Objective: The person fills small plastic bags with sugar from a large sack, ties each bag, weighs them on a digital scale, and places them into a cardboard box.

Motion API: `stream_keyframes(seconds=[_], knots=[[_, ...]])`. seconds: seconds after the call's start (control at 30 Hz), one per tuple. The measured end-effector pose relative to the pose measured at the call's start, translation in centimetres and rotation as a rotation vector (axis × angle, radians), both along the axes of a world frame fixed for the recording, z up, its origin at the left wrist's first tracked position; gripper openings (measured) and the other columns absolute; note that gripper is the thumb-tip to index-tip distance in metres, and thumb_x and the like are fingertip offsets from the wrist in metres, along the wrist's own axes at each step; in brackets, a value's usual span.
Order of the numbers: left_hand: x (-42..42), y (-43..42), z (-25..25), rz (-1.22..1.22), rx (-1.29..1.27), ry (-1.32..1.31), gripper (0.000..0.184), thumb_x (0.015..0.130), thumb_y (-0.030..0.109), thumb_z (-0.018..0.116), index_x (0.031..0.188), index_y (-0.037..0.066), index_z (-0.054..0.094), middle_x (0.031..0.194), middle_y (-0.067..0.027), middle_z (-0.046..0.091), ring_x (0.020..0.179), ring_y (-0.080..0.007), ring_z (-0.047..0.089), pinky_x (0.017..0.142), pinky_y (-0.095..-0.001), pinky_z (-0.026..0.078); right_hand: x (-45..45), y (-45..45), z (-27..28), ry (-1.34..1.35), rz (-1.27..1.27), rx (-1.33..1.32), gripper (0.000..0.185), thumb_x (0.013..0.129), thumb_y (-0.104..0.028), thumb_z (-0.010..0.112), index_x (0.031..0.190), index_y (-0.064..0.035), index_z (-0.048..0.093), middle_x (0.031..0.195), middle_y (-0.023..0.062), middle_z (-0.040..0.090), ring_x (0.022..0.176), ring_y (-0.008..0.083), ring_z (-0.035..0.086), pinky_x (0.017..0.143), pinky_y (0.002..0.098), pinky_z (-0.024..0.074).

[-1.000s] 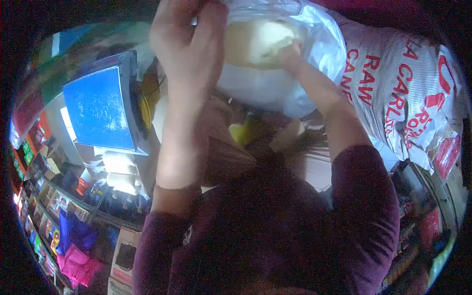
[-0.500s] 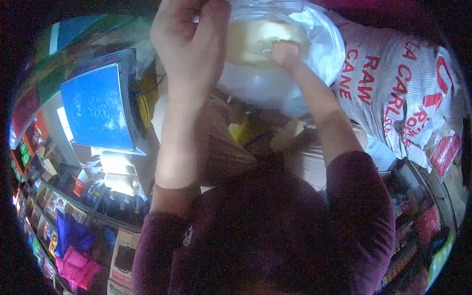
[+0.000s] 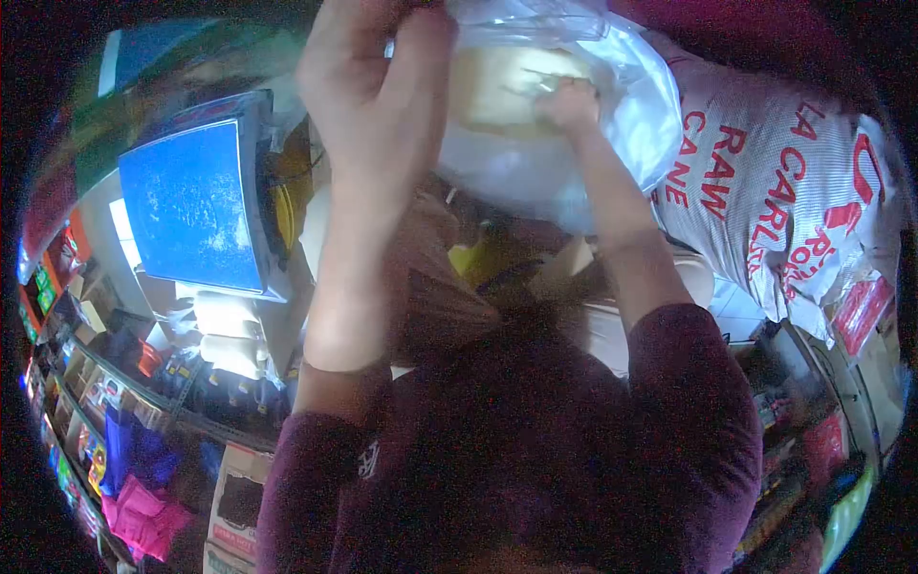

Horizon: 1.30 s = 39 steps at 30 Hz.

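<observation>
A clear plastic bag [image 3: 655, 105] gapes at the top of the view, with pale yellowish contents [image 3: 492, 91] inside. My left hand [image 3: 387, 86] is raised close to the camera at the bag's left side. Its fingers are curled together at the bag's upper edge, partly cut off by the frame. My right hand [image 3: 574, 103] reaches inside the bag, over the pale contents. Its fingers are closed, and a small shiny bit shows beside them, too blurred to name.
A large white woven sack [image 3: 755, 172] with red lettering, "RAW CANE", stands against the right side. A blue-topped box or panel [image 3: 186, 206] is at left, above white packs [image 3: 228, 330]. Shelves of goods [image 3: 105, 383] line the lower left, near a pink package [image 3: 143, 517].
My right hand has shifted slightly right and down inside the bag. The left hand stays raised, closed at the bag's edge. The whole view has moved a little.
</observation>
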<state>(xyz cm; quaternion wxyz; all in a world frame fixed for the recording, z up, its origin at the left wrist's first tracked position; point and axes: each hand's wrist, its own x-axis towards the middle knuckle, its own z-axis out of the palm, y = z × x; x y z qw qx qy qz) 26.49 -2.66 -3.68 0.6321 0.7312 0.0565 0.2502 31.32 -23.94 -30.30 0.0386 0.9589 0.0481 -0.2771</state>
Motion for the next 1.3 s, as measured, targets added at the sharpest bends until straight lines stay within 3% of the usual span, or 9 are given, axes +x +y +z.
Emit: stream_keyframes(seconds=[0.3, 0.33, 0.43, 0.57, 0.63, 0.8, 0.9, 1.1, 1.3], knots=[[0.8, -1.1, 0.4, 0.003, -0.023, -0.011, 0.025, 0.078, -0.008, 0.044, 0.093, -0.006, 0.063, 0.097, -0.0090, 0.056, 0.079, -0.0110, 0.051, 0.070, -0.0223, 0.040, 0.2, 9.0, -4.3, 0.266, 0.262, -0.027, 0.061, 0.068, -0.047, 0.065, 0.116, -0.0092, 0.058, 0.130, 0.0102, 0.046, 0.122, 0.0251, 0.042, 0.097, 0.0483, 0.0330], [0.8, -1.1, 0.5, -0.002, 0.041, 0.020, 0.026, 0.077, -0.008, 0.044, 0.093, -0.005, 0.063, 0.096, -0.0092, 0.056, 0.079, -0.0112, 0.051, 0.070, -0.0223, 0.041, -0.5, 8.4, -8.4, 0.187, 0.264, 0.207, 0.064, 0.066, -0.049, 0.066, 0.118, -0.0106, 0.058, 0.129, 0.0105, 0.048, 0.120, 0.0257, 0.044, 0.098, 0.0492, 0.0315], [1.1, -0.3, -0.6, -0.053, 0.087, 0.025, 0.028, 0.075, -0.010, 0.044, 0.093, -0.005, 0.064, 0.092, -0.0094, 0.057, 0.078, -0.0126, 0.052, 0.069, -0.0222, 0.040, -1.1, 7.3, -7.2, 0.143, 0.259, 0.414, 0.069, 0.064, -0.051, 0.066, 0.120, -0.0125, 0.056, 0.127, 0.0114, 0.049, 0.119, 0.0259, 0.045, 0.099, 0.0502, 0.0289], [0.4, 0.8, -0.2, -0.092, 0.228, 0.157, 0.031, 0.074, -0.009, 0.046, 0.098, -0.004, 0.063, 0.098, -0.0135, 0.061, 0.087, -0.0203, 0.058, 0.076, -0.0259, 0.044, -2.0, 4.3, -0.7, 0.169, 0.205, 0.504, 0.073, 0.063, -0.053, 0.066, 0.122, -0.0125, 0.054, 0.122, 0.0130, 0.053, 0.117, 0.0264, 0.048, 0.101, 0.0511, 0.0265], [-0.2, 2.0, -2.3, -0.212, 0.469, 0.235, 0.020, 0.081, -0.003, 0.052, 0.095, 0.003, 0.064, 0.092, -0.0070, 0.064, 0.082, -0.0120, 0.057, 0.073, -0.0258, 0.046, -1.9, 2.7, 1.8, 0.152, 0.176, 0.446, 0.072, 0.064, -0.053, 0.066, 0.122, -0.0113, 0.054, 0.119, 0.0145, 0.055, 0.114, 0.0279, 0.050, 0.100, 0.0496, 0.0290], [-1.9, 2.8, -4.9, -0.552, 0.869, 0.645, 0.017, 0.081, 0.019, 0.053, 0.087, 0.010, 0.067, 0.088, -0.0126, 0.065, 0.086, -0.0311, 0.061, 0.076, -0.0394, 0.048, -2.4, -1.7, 8.4, 0.051, 0.047, 0.643, 0.070, 0.066, -0.047, 0.068, 0.122, -0.0070, 0.053, 0.110, 0.0215, 0.060, 0.103, 0.0332, 0.057, 0.091, 0.0354, 0.0428], [-1.7, 2.7, -6.8, -0.513, 0.887, 0.708, 0.018, 0.080, 0.017, 0.053, 0.090, 0.012, 0.067, 0.088, -0.0125, 0.065, 0.087, -0.0318, 0.061, 0.078, -0.0399, 0.048, -2.7, -3.4, 11.3, 0.004, 0.037, 0.663, 0.071, 0.065, -0.042, 0.071, 0.124, -0.0083, 0.052, 0.108, 0.0211, 0.061, 0.102, 0.0316, 0.058, 0.092, 0.0357, 0.0428], [-1.0, 0.9, -9.4, -0.406, 0.981, 0.553, 0.025, 0.078, 0.014, 0.052, 0.100, 0.016, 0.065, 0.097, -0.0117, 0.064, 0.090, -0.0320, 0.061, 0.080, -0.0411, 0.048, -5.1, -3.7, 18.0, -0.213, -0.109, 1.113, 0.060, 0.072, -0.034, 0.070, 0.125, -0.0119, 0.052, 0.115, 0.0178, 0.059, 0.103, 0.0297, 0.058, 0.091, 0.0332, 0.0441], [0.0, -0.4, -9.7, -0.459, 0.775, 0.150, 0.034, 0.073, 0.006, 0.053, 0.106, 0.009, 0.064, 0.104, -0.0150, 0.063, 0.096, -0.0324, 0.059, 0.085, -0.0403, 0.046, -5.5, -4.0, 20.2, -0.369, 0.066, 0.891, 0.056, 0.073, -0.035, 0.069, 0.122, -0.0112, 0.054, 0.110, 0.0162, 0.060, 0.097, 0.0304, 0.060, 0.085, 0.0339, 0.0471]])
